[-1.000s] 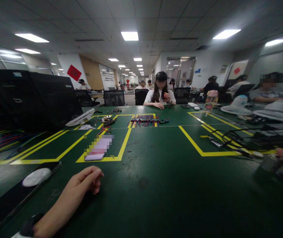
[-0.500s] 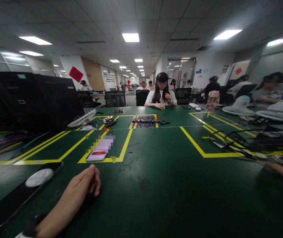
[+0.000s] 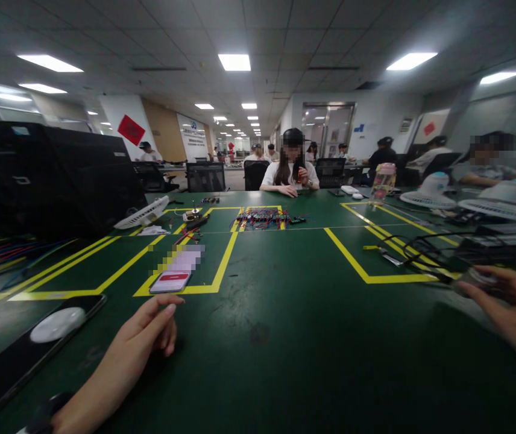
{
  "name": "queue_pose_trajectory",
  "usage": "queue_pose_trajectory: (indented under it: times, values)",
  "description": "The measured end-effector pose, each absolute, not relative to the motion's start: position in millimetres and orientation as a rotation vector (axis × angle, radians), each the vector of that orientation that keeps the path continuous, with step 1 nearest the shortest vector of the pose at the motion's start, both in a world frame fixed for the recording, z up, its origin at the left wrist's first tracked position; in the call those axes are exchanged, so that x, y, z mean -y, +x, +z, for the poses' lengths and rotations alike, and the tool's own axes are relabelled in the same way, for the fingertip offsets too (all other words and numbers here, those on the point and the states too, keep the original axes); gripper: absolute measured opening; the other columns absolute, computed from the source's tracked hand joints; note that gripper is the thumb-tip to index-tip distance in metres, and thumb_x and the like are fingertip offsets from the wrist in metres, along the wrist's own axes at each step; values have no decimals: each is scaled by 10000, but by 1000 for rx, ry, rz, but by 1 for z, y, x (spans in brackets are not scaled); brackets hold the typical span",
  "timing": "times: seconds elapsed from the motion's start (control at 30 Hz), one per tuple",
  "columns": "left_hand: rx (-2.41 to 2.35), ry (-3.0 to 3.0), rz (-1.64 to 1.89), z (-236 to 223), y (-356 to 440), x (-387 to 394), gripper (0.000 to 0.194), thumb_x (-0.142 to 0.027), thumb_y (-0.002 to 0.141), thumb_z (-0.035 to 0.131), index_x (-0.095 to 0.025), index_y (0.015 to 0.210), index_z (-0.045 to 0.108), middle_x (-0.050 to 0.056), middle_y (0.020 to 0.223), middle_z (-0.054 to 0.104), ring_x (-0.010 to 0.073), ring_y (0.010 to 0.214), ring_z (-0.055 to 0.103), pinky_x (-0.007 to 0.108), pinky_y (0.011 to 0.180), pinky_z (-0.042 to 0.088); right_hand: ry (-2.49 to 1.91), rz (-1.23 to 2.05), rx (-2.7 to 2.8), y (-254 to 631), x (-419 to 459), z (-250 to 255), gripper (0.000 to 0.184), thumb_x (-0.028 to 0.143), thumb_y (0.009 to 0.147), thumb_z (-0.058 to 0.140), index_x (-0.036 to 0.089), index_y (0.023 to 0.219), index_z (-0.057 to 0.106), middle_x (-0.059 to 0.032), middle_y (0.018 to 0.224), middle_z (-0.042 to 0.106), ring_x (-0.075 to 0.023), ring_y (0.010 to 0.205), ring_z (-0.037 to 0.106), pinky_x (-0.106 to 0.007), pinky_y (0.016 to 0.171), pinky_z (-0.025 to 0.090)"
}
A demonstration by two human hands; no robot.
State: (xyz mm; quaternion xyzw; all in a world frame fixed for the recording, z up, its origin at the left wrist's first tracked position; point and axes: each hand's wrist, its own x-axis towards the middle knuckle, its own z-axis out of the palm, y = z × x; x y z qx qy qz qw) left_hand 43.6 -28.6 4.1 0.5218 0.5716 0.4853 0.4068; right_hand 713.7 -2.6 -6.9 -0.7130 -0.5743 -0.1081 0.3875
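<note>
My left hand (image 3: 147, 334) rests on its side on the green table (image 3: 285, 325), fingers loosely curled with nothing in them. Just beyond its fingertips lies a phone (image 3: 170, 281) with a lit red-and-white screen, on a yellow tape line. My right hand (image 3: 509, 307) comes in from the right edge. Its thumb and fingers close around a small dark round object (image 3: 478, 279) near a tangle of black cables (image 3: 421, 247); what the object is I cannot make out.
A black slab with a white oval thing (image 3: 56, 324) lies at the near left. Black monitors (image 3: 50, 175) stand left, with coloured wires below. A wire bundle (image 3: 262, 218), small fans (image 3: 147, 214) and a pink bottle (image 3: 383, 181) sit farther off. A person (image 3: 290, 172) sits opposite.
My right hand has come further in from the right edge and its fingers now close on the small dark object. My left hand has barely shifted. The phone screen lit up.
</note>
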Motion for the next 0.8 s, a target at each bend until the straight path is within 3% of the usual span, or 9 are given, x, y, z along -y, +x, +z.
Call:
queue_pose_trajectory:
  times: [0.1,0.23,0.33,0.43,0.57,0.67,0.73,0.8]
  values:
    - [-1429,1297,1229,5,44,29,426,-533,880,576,-224,1170,540,-103,510,520,139,465,540,256,474,420,-1646,-224,1689,645,6,5,486,543,865,660,215,1219,596,-137,1154,621,-211,953,633,-370,783,525]
    - [-1432,1282,1224,7,44,29,446,-529,871,587,-216,1187,547,-97,514,521,148,474,546,266,473,435,-1072,-220,1995,545,12,7,361,413,912,644,207,1203,583,-91,1181,610,-193,1082,605,-346,940,527]
    - [-1446,1280,1210,7,44,30,447,-522,870,587,-217,1195,552,-91,523,534,150,483,548,266,476,439,-828,-16,2059,477,17,9,341,268,902,666,207,1215,545,-64,1153,607,-139,1077,595,-263,934,525]
    - [-1457,1285,1202,7,42,30,443,-515,876,578,-219,1205,557,-86,536,542,156,500,556,270,492,444,-724,204,2034,430,16,11,328,241,875,691,195,1169,551,-55,1081,606,-116,987,596,-215,834,528]
    - [-1452,1284,1165,6,40,31,442,-514,887,571,-217,1214,560,-77,557,547,164,523,571,281,519,451,-804,385,2041,402,7,8,338,256,813,751,181,1102,593,-56,1042,604,-131,917,581,-238,766,512]
    - [-1441,1285,1161,4,38,30,457,-541,874,581,-217,1196,563,-77,554,539,166,518,571,281,514,449,-931,515,2025,400,3,5,523,288,732,819,187,1186,580,-67,1088,599,-151,936,579,-278,810,515]
    - [-1440,1282,1168,3,37,30,450,-551,867,587,-221,1172,570,-77,551,536,168,515,573,279,510,449,-973,603,1980,402,4,5,584,317,743,800,180,1251,545,-83,1120,592,-161,968,581,-294,841,518]
    - [-1434,1280,1156,1,36,29,424,-551,865,592,-230,1142,576,-77,549,541,167,514,577,276,508,448,-962,654,1935,405,6,6,510,312,813,712,170,1266,527,-92,1130,590,-157,983,582,-293,844,515]
